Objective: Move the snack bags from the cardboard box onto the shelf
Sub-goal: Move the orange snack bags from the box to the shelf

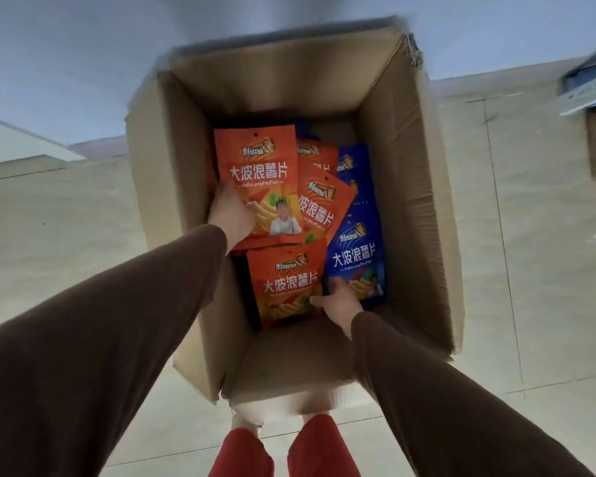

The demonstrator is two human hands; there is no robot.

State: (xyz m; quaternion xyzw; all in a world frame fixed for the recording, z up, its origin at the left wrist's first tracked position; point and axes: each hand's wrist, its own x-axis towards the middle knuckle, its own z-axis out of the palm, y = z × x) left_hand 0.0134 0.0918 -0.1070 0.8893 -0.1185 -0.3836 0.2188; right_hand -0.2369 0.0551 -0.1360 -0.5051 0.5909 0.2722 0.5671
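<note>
Reaching into the box: both hands are down inside the cardboard box (406, 187), each on a bag, so the step in hand looks like the pick-up, with nothing yet lifted clear of the rim
Right hand: the right hand (341, 301), nearest at about 5 o'clock in the box, has its fingers curled onto the bottom edge of the blue snack bag (356, 249), thumb lying toward the near orange bag (289, 287); whether it fully pinches the blue bag cannot be told for sure, but it reads as a grip
Near orange bag: lies flat at 6 o'clock, just beside the blue bag, touched by no more than the right thumb
Blue bag axis: long axis runs 6 to 12 o'clock, hang hole end pointing away from the person, print upright to the wearer
Left hand: the left hand (231, 211), farther in at 9 o'clock, holds the top orange bag (258, 187) by its lower left corner, thumb on the front face, fingers hidden behind
Top orange bag axis: long axis also near 6 to 12 o'clock, top leaning slightly toward 11, raised above the bags under it
Far bags: more orange and blue bags overlap toward 12 o'clock, partly hidden
Next move: likely calls for lifting both bags straight up past the tall walls, keeping the grips firm since the slick foil may slip
Shelf: not plainly in view; a blurred edge at 2 o'clock cannot be identified
</note>
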